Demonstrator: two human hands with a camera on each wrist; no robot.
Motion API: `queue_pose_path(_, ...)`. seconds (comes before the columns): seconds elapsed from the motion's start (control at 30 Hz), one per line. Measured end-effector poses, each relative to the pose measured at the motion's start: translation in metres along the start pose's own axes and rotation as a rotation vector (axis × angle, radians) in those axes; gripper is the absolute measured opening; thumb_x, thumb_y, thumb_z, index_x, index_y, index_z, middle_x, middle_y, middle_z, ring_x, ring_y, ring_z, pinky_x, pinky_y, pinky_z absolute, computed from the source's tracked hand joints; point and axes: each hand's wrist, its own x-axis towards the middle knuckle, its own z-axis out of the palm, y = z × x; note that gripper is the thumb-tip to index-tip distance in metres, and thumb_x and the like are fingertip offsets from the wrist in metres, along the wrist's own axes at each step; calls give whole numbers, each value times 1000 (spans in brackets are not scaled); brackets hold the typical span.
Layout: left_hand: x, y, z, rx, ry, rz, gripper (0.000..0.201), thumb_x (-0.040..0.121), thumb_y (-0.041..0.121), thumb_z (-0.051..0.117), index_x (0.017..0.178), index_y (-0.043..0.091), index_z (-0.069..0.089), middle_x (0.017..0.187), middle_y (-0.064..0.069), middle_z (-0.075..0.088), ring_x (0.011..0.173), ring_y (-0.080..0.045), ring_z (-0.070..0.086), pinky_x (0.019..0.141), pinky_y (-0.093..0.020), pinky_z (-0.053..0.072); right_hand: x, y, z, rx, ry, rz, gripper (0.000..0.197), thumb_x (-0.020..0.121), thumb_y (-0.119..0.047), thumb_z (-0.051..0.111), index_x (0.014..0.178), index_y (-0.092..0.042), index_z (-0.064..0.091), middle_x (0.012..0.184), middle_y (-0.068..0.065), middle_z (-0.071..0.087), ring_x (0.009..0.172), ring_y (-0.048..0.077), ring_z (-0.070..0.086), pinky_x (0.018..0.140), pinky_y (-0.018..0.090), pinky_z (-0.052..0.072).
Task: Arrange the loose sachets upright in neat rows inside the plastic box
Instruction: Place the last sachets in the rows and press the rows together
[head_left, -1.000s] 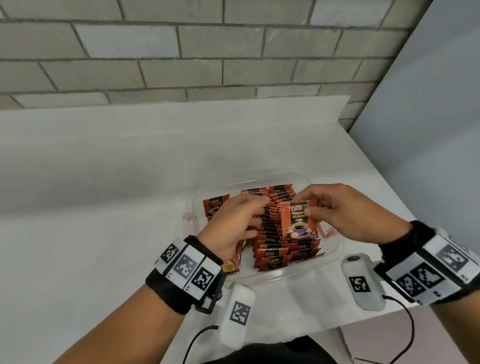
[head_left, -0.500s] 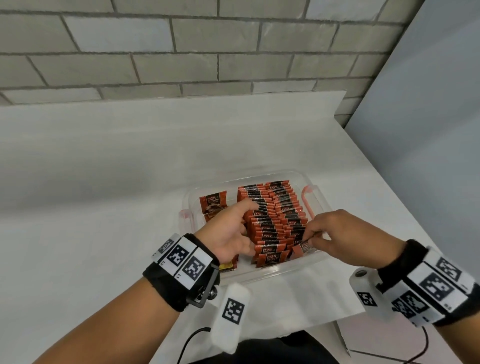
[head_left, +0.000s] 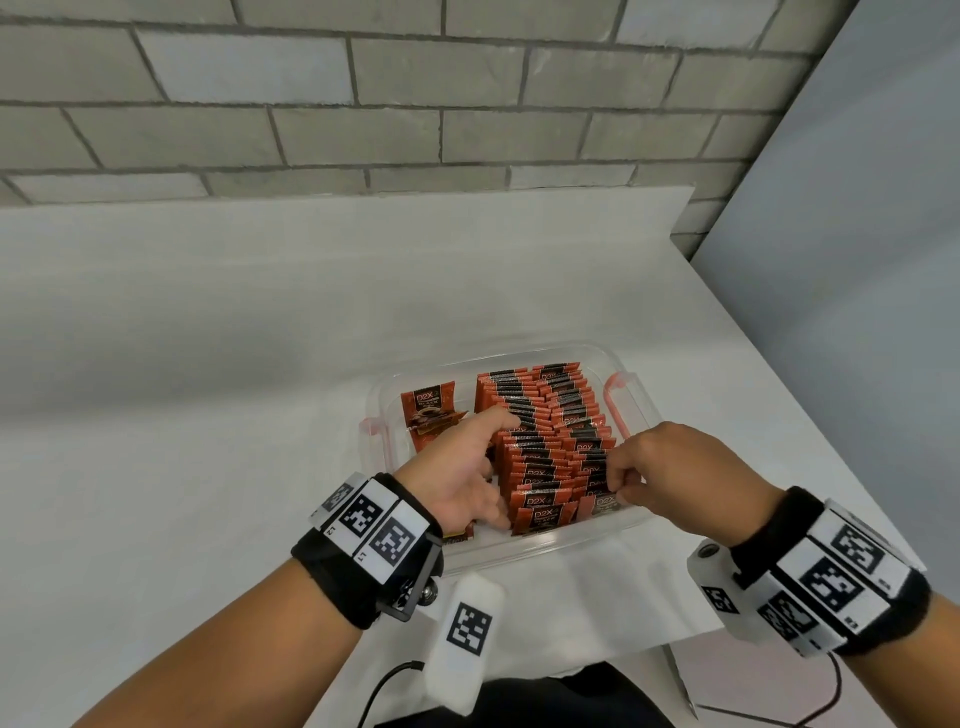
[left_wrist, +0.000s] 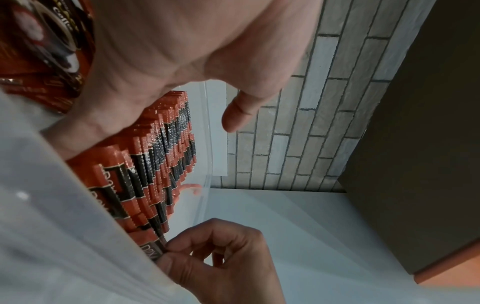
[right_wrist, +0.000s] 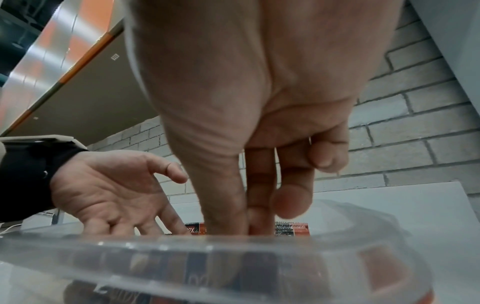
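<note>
A clear plastic box (head_left: 636, 410) is set on the white desk (head_left: 208, 364), near its front edge, and two rows of red-and-black sachets (head_left: 540, 431) are stood upright in it, running from the near wall to the far wall. The right hand (head_left: 670, 473) is placed at the near end of the right-hand row, thumb and fingers curled in a pinch on the top edge of one sachet (head_left: 602, 504), which is seen half sunk between the row and the near wall of the box; the same pinch is seen in the left wrist view at (left_wrist: 153, 250). The sachet is held roughly upright, its long axis pointing down into the gap, its face parallel to the faces already in the row. The left hand (head_left: 462, 467) is held relaxed, fingers nearly straight, nothing gripped; it is laid along the left flank of the left row, the thumb up near the row's top. Loose sachets (head_left: 431, 415) are left lying flat or tilted in the box's left part, just beyond the left hand, so that hand is judged nearer to them. The coming move is judged to be a straight push down by the right hand, with the rows braced by the left.
</note>
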Motion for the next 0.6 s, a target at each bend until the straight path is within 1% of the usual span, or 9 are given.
queue_pose_path(0.03, 0, 0, 0, 4, 1, -2, 24, 95, 32, 49, 117, 20, 49, 101, -12, 57, 90, -42, 62, 86, -56, 41, 1, -1, -2, -22, 2, 0, 11, 88, -23, 60, 93, -29, 69, 91, -14, 67, 85, 6, 60, 66, 17, 36)
queue_pose_path(0.1, -1, -1, 1, 17, 4, -9, 31, 96, 33, 49, 124, 20, 45, 105, -11, 56, 92, -41, 62, 80, -54, 44, 4, -3, -3, -61, 2, -13, 13, 87, -20, 60, 91, -28, 69, 88, -14, 67, 78, 5, 58, 58, 12, 31)
queue_pose_path(0.2, -1, -1, 1, 20, 3, -21, 32, 96, 33, 49, 125, 22, 41, 128, -18, 51, 107, -46, 57, 89, -59, 38, 9, -5, -3, -91, -23, -9, 13, 85, -17, 60, 86, -26, 70, 76, -15, 60, 69, 5, 52, 52, 11, 25)
queue_pose_path(0.23, -2, -1, 0, 17, 4, -22, 33, 96, 34, 49, 126, 22, 41, 135, -19, 48, 106, -46, 57, 89, -58, 37, 11, -5, -3, -97, -30, -8, 13, 84, -16, 61, 85, -26, 69, 74, -15, 56, 68, 6, 51, 51, 11, 24)
queue_pose_path(0.3, -1, -2, -1, 15, 4, -16, 33, 96, 34, 49, 126, 23, 40, 138, -20, 45, 96, -43, 60, 84, -56, 38, 13, -6, -2, -106, -43, -6, 12, 84, -16, 62, 82, -26, 69, 71, -15, 52, 67, 7, 50, 50, 12, 24)
queue_pose_path(0.4, -1, -2, -2, 17, 4, -16, 29, 96, 34, 48, 121, 22, 41, 134, -19, 48, 96, -43, 60, 84, -55, 39, 15, -5, -1, -109, -58, -2, 14, 83, -16, 63, 75, -28, 64, 63, -17, 46, 66, 8, 49, 49, 13, 23)
queue_pose_path(0.5, -2, -2, -2, 25, -10, -18, 18, 95, 35, 49, 108, 21, 49, 108, -12, 58, 91, -40, 61, 83, -54, 40, 17, -5, -1, -112, -81, -4, 11, 83, -17, 65, 79, -26, 67, 67, -17, 47, 68, 8, 50, 50, 13, 25)
queue_pose_path(0.53, -3, -2, -2, 29, -13, -16, 16, 96, 35, 49, 106, 22, 49, 105, -12, 58, 90, -40, 62, 83, -54, 41, 17, -5, -2, -112, -87, -5, 10, 83, -17, 65, 80, -25, 68, 70, -16, 49, 69, 9, 51, 51, 13, 25)
queue_pose_path(0.6, -4, -1, -3, 37, -7, -15, 16, 96, 34, 48, 107, 23, 48, 114, -15, 57, 92, -41, 62, 85, -55, 40, 18, -5, -2, -104, -97, -2, 8, 82, -17, 66, 82, -24, 70, 72, -15, 51, 70, 9, 52, 51, 12, 26)
